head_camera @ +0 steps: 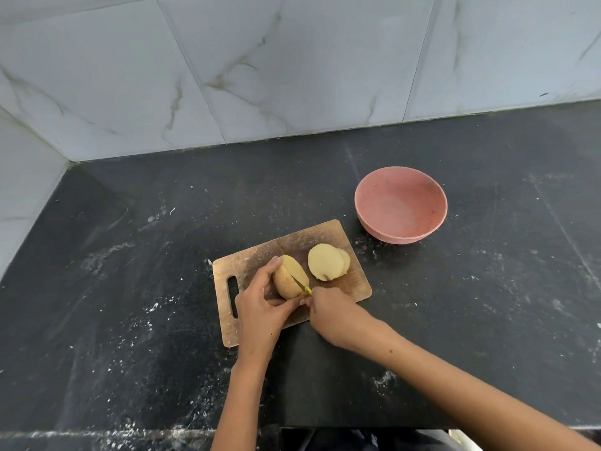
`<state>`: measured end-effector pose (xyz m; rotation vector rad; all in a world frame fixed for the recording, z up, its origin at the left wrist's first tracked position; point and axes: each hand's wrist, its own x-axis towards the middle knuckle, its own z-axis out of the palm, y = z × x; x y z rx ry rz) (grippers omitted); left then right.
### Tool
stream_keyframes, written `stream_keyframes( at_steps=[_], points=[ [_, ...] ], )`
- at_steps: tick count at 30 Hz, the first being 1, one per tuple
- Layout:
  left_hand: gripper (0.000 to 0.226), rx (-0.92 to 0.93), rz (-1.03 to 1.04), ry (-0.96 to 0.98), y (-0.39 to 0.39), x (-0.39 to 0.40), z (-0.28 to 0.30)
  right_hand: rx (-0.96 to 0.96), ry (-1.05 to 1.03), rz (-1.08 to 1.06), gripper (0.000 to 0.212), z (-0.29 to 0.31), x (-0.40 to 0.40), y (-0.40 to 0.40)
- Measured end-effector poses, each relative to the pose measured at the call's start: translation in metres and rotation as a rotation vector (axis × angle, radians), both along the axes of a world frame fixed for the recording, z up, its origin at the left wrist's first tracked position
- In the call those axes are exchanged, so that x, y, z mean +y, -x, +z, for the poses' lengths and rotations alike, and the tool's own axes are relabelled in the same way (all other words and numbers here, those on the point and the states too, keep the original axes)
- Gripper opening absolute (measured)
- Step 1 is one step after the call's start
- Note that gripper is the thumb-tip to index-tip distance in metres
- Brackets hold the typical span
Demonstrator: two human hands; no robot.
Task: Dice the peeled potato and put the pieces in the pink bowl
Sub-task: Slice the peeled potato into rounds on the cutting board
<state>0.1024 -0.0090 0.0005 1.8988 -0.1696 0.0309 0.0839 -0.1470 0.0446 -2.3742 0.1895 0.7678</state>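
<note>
Nearest, my right hand [328,312] gripped the knife [302,285], slicing the potato [289,278] my left hand [260,307] clamped steady.

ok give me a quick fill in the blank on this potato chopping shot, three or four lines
1. The pink bowl holds ____ potato pieces.
2. The left hand steadies the potato on the wooden ____.
3. The right hand grips a knife with a ____ handle.
4. The cut slices lie between the potato and the ____.

Missing words: no; cutting board; yellow; bowl
</note>
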Motion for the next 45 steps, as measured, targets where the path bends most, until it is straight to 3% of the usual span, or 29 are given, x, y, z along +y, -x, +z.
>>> stream_keyframes(
  at_steps=[7,16,27,32,37,39,43,45],
  points=[
    [0.082,-0.024,0.057,0.078,0.006,-0.001,-0.007,0.023,0.051,0.023,0.026,-0.003,0.001,0.007],
    [0.081,-0.121,0.097,0.059,0.015,-0.002,-0.019,0.071,0.081,0.039,0.015,-0.008,-0.015,0.032],
    [0.076,-0.185,0.190,0.062,0.026,-0.004,-0.024,0.244,-0.260,-0.146,0.034,-0.004,-0.043,0.044],
    [0.072,-0.119,0.250,0.104,0.030,-0.004,-0.024,0.199,-0.171,-0.078,0.030,-0.005,-0.045,0.043],
    [0.067,0.007,0.287,0.211,0.026,-0.002,-0.023,0.466,-0.525,-0.317,0.035,-0.010,-0.057,0.043],
    [0.068,0.021,0.272,0.198,0.023,0.001,-0.022,0.412,-0.478,-0.278,0.036,-0.007,-0.056,0.041],
    [0.068,0.034,0.226,0.150,0.020,0.004,-0.019,-0.004,-0.095,-0.080,0.036,-0.003,-0.049,0.038],
    [0.067,0.008,0.201,0.122,0.020,0.003,-0.018,-0.085,-0.070,-0.062,0.036,-0.001,-0.044,0.035]
  ],
)
